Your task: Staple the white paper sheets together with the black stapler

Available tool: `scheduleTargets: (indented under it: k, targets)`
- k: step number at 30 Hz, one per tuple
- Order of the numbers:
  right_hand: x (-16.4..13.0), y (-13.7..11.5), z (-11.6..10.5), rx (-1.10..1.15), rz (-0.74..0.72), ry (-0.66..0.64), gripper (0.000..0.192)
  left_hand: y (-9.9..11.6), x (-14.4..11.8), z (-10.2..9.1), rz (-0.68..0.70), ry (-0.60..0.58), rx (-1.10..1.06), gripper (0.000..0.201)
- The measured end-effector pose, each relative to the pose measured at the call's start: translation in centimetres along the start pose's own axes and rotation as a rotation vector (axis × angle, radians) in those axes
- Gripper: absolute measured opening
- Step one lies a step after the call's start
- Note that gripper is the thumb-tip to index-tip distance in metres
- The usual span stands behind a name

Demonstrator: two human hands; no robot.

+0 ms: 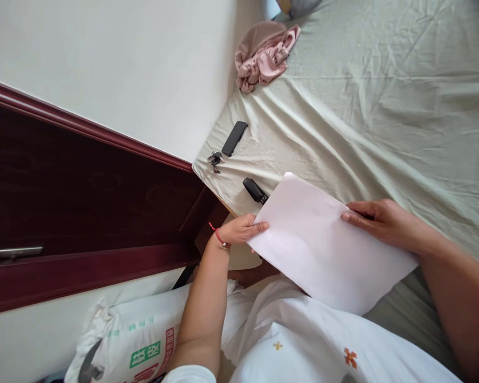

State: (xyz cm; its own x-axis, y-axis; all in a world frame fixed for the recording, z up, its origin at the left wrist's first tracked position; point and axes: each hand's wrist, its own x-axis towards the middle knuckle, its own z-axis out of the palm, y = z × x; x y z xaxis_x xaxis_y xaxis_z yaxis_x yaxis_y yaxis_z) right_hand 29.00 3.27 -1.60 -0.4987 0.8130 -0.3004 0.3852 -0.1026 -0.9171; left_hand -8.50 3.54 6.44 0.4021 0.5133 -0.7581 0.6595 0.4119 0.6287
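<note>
A white sheet of paper (pixel 323 239) lies tilted in front of me, above my lap, held at both sides. My left hand (pixel 241 229) pinches its left edge, thumb on top and fingers underneath. At the upper right edge, my right hand (pixel 383 223) grips the sheet, with thumb and forefinger showing and the other fingers partly hidden. Whether there is one sheet or a thin stack, I cannot tell. Just beyond the paper's left corner, a black stapler (pixel 255 190) rests on the bed, its near end close to the paper.
A flat black case (pixel 234 138) and a bunch of keys (pixel 215 158) lie near the corner of the pale green bedsheet (pixel 383 96). Crumpled pink cloth (pixel 265 56) sits farther back by the wall. On the left are a dark red door (pixel 83 197) and a printed white sack (pixel 139 330).
</note>
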Motion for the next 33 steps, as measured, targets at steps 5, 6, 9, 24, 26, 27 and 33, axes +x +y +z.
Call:
scheduleTargets:
  k: [5,6,9,24,26,27,33]
  targets:
    - [0.3,-0.1,-0.1,0.015,0.161,0.023,0.052,-1.7,2.4,0.8,0.086,0.213,-0.128,0.057]
    - [0.3,-0.1,0.0,-0.002,0.176,0.056,0.049,-2.3,2.8,1.0,0.106,0.285,-0.177,0.056]
    - [0.4,-0.3,0.1,-0.058,0.207,0.153,0.042,-3.7,3.3,1.6,0.096,0.484,-0.318,0.052]
    - [0.5,-0.3,1.2,-0.056,0.21,0.275,0.043,-3.6,5.0,2.3,0.132,0.977,-0.639,0.038]
    - [0.5,-0.2,1.2,-0.047,0.213,0.274,0.042,-3.3,5.1,1.9,0.142,1.064,-0.617,0.039]
    - [0.5,-0.2,1.2,-0.045,0.213,0.275,0.042,-3.1,5.2,1.6,0.143,1.107,-0.604,0.04]
    - [0.5,-0.3,1.1,-0.024,0.209,0.279,0.042,-1.6,6.2,0.0,0.053,1.139,-0.488,0.05]
